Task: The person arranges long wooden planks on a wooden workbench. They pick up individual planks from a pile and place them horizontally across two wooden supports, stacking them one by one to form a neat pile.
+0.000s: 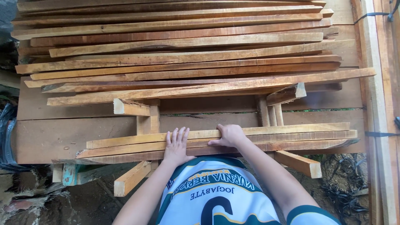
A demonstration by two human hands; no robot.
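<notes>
A small stack of long reddish wooden slats (291, 135) lies across a wooden platform right in front of me. My left hand (176, 146) rests flat on top of these slats, fingers spread and pointing away from me. My right hand (229, 135) sits a little to the right, fingers curled over the upper slat's far edge, thumb along the near side. A much larger pile of similar long slats (187, 54) fills the platform beyond. I wear a white and green printed jersey (216, 196).
Short wooden blocks (143, 114) and thin upright sticks (271, 114) stand between the two piles. A broad plank (41, 137) forms the platform. Loose offcuts (131, 178) jut out below its front edge. Tall boards (377, 104) run along the right. Bare ground lies underneath.
</notes>
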